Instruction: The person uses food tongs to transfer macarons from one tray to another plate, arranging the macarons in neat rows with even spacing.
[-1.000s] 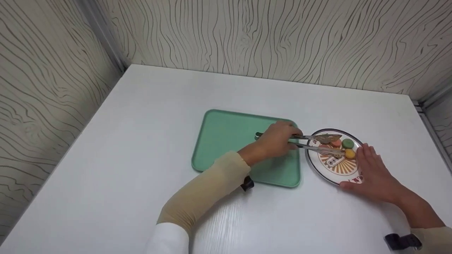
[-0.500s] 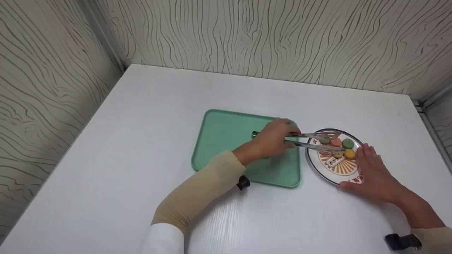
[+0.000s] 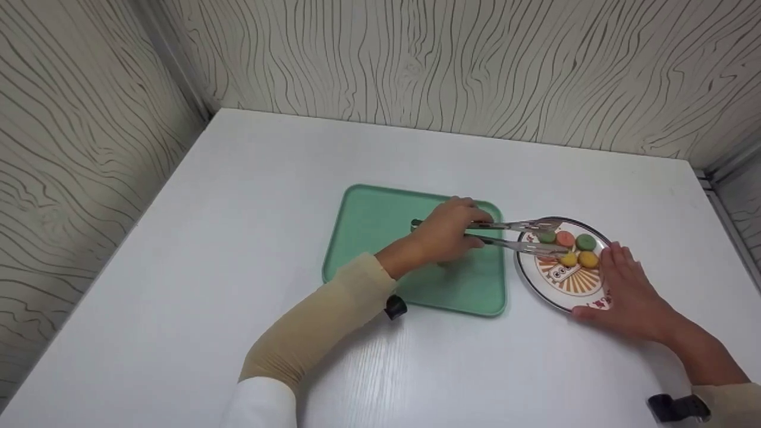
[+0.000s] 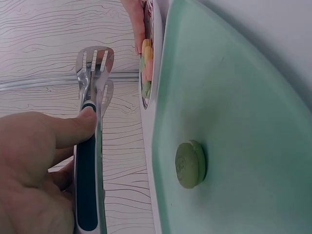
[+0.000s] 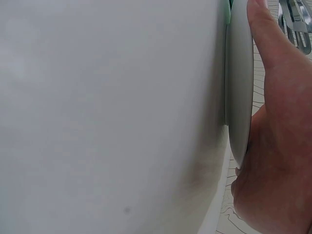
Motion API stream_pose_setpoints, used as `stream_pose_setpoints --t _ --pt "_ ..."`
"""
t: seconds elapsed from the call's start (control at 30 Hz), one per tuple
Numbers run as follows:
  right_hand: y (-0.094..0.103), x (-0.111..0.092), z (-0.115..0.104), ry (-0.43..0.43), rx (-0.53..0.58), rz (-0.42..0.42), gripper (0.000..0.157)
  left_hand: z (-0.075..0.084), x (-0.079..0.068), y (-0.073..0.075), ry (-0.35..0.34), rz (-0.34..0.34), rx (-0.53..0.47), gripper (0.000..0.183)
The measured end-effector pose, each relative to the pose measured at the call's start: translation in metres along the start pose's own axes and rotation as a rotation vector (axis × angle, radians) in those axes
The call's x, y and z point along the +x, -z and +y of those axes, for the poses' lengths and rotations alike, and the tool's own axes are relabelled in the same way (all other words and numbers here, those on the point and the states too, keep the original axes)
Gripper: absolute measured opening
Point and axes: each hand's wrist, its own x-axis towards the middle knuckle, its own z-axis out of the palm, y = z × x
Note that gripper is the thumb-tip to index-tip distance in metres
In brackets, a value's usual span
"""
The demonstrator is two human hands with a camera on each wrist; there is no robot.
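Note:
My left hand [image 3: 443,229] grips a pair of metal tongs [image 3: 514,244] above the green tray [image 3: 374,220]. The spread tips of the tongs reach over the left part of a round plate [image 3: 538,282]. In the left wrist view nothing shows between those tips. A green macaron [image 4: 189,165] lies on the tray there; the left arm and hand hide it in the head view. Several macarons sit on the plate, among them an orange one [image 3: 565,239], a green one [image 3: 585,242] and a yellow one [image 3: 588,259]. My right hand [image 3: 633,297], fingers extended, rests against the plate's right rim.
The tray and plate stand side by side on a white table [image 3: 250,238], with a narrow gap between them. Wood-patterned panels [image 3: 416,65] enclose the table at the back and left.
My left hand has drawn the tongs leftward, so their tips have pulled back from the plate's middle and uncovered more macarons. The right hand and the plate have stayed put.

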Motion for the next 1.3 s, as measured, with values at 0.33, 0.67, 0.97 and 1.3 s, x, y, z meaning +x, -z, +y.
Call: stream_pose_setpoints --t 0.33,0.67,0.97,1.3 --pt "0.001 -0.001 -0.002 -0.014 0.007 -0.019 0.127 -0.004 -0.008 0.007 0.005 0.004 -0.027 0.033" --pt "0.001 -0.001 -0.002 -0.017 0.013 -0.017 0.126 -0.01 -0.016 0.014 -0.022 0.011 -0.057 0.034" --pt "0.001 -0.001 -0.001 -0.002 0.004 -0.01 0.127 -0.017 -0.024 0.019 -0.039 0.013 -0.072 0.034" --pt "-0.001 -0.001 0.0 0.015 0.004 0.017 0.129 -0.027 -0.032 0.023 -0.031 0.015 -0.087 0.033"
